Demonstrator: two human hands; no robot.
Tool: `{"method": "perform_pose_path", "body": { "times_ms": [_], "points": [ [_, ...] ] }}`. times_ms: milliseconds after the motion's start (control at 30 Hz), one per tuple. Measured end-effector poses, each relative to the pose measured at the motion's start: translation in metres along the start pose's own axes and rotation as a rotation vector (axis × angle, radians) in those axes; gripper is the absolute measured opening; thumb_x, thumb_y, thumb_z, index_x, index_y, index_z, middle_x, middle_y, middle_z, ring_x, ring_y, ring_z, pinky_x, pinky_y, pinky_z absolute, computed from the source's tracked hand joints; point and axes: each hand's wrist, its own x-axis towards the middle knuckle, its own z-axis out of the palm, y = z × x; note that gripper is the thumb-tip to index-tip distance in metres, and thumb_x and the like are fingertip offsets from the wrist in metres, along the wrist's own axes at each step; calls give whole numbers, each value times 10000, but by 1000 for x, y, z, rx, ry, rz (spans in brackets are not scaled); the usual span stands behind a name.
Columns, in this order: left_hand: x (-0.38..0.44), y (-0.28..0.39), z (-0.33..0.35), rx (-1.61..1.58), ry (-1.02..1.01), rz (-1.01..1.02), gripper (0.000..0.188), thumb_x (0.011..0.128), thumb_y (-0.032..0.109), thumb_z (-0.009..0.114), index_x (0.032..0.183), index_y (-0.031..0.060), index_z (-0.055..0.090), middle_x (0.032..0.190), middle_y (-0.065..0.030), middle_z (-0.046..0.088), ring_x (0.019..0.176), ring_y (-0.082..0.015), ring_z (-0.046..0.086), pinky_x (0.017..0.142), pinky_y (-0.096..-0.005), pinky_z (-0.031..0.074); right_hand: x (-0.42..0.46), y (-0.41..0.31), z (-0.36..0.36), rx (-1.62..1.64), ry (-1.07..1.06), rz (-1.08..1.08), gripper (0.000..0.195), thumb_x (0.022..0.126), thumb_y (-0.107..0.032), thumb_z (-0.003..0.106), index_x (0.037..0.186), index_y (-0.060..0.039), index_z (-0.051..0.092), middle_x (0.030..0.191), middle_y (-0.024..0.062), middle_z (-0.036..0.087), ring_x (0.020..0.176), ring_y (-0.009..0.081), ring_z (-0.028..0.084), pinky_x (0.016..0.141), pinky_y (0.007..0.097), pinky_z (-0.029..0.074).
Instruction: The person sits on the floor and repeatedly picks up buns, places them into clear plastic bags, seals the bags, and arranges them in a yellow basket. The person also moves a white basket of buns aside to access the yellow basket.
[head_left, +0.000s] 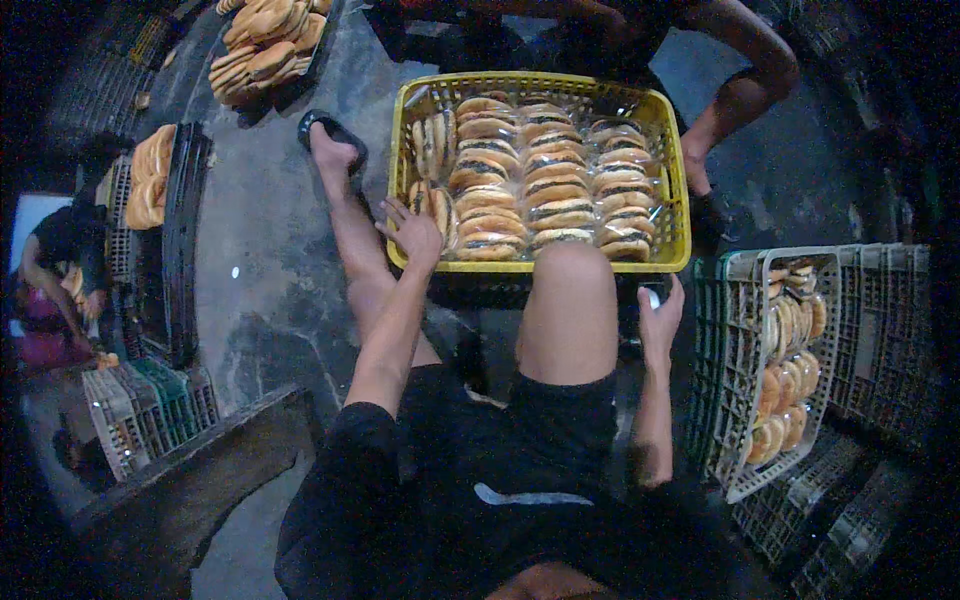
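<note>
In front of my knees stands a yellow plastic crate (536, 267) holding rows of filled buns (555, 161) in clear plastic wrapping. My left hand (417, 235) lies at the crate's near left corner, fingers spread over the rim and against wrapped buns (433, 206) stacked on edge there. Whether it grips any of them cannot be told. Outside the near right corner, below the rim, my right hand (661, 315) is raised with thumb and fingers apart. A small whitish thing (654, 298) shows between them; whether the hand holds it is unclear.
A pale crate of wrapped buns (784, 255) tops a stack at right. Unwrapped buns (262, 52) are piled at upper left, more buns (150, 176) sit by dark stacked trays (184, 247). A person (739, 97) sits beyond the yellow crate; another (60, 262) is far left.
</note>
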Motion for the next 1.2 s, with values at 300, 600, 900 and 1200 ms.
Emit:
{"method": "perform_pose_path", "body": {
  "times_ms": [300,600,900,1200],
  "points": [
    [-97,-32,-179,-1643,-289,14,330,851,209,445,1087,-19,474,928,-81,533,830,-168,499,797,-267,384,-32,-199,21,748,-500,-98,402,803,-158,551,1141,37,455,1097,137,522,1010,187,489,877,294,377],
    [-187,-46,-222,-1679,-573,74,629,684,113,696,1203,16,353,1172,-83,433,1094,-176,415,933,-323,326,-89,-196,-10,618,-575,-499,164,815,-132,524,879,7,583,862,80,585,820,197,544,782,299,414],
    [-158,-45,-217,-2197,-745,90,828,709,246,651,1329,26,148,1325,-146,287,1235,-236,261,1012,-371,193,-90,-195,-43,820,-1026,-302,138,844,-130,463,843,-21,547,817,57,570,785,147,498,750,262,375],
    [-154,-23,-236,-2433,-739,159,544,685,124,650,1172,29,427,1167,-117,467,1097,-208,436,954,-330,308,-100,-200,3,893,-1011,131,274,809,-251,561,987,-45,527,907,42,555,851,124,521,727,243,427]
  ]
}}
